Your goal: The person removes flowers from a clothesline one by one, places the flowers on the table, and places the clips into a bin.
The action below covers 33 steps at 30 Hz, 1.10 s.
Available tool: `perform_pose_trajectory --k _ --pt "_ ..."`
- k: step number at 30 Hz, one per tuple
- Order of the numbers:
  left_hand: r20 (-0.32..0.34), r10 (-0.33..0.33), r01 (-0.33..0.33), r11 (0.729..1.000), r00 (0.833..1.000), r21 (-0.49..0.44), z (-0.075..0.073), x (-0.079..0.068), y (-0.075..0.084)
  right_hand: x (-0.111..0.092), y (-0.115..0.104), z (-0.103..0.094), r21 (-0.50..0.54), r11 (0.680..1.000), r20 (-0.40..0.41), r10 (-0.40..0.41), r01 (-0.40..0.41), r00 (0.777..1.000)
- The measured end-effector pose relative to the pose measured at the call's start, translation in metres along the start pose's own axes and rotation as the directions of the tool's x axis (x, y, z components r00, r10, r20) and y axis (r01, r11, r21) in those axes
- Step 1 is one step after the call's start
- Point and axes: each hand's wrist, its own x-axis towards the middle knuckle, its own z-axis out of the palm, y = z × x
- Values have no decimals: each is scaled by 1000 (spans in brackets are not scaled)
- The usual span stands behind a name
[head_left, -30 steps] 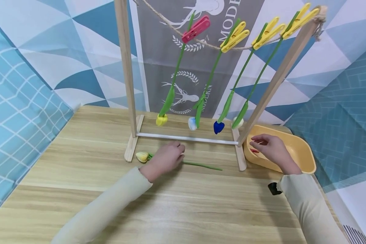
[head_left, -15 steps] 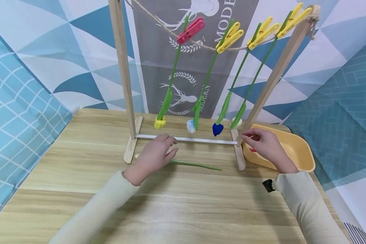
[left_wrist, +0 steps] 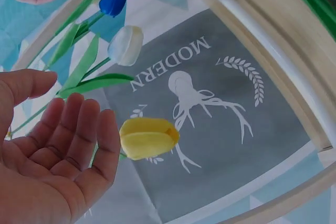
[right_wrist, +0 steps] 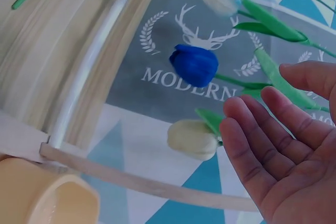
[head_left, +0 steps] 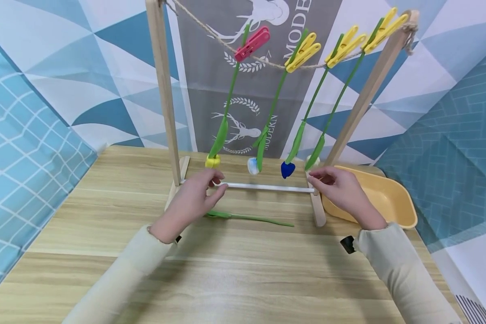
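My left hand (head_left: 192,195) hovers near the stand's left post, fingers loosely bent around nothing. In the left wrist view, its fingertips overlap the edge of a hanging yellow tulip (left_wrist: 148,138). Below it lies a tulip with a green stem (head_left: 259,219); its bloom is hidden behind the hand. My right hand (head_left: 342,191) is raised by the right post, and the right wrist view shows the palm bare beside a white tulip (right_wrist: 193,139). Between the hands hang a dark blue tulip (head_left: 287,169) and a pale blue-white tulip (head_left: 253,166), blooms downward.
A wooden stand (head_left: 166,99) carries a sagging rope (head_left: 202,24) and a white crossbar (head_left: 263,186). One red clothespin (head_left: 252,43) and several yellow clothespins (head_left: 303,52) clip the stems to the rope. An orange-yellow basin (head_left: 405,202) sits at the right table edge.
My left hand has lifted off the lying tulip and moved left and back. My right hand has left its place over the basin, shifting left toward the post.
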Motion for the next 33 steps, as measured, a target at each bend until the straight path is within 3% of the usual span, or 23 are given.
perform_pose_trajectory --k 17,25,33 --pt "-117 21 -27 998 993 -56 -21 9 -3 5 -26 2 75 995 -31 -57 59 998" --pt "-137 -28 17 996 990 -84 -33 15 -2 7 -37 -1 105 992 -17 -61 62 998" --pt "-181 -26 7 995 983 -103 -43 24 1 11 -50 -6 100 989 -48 -104 109 993"
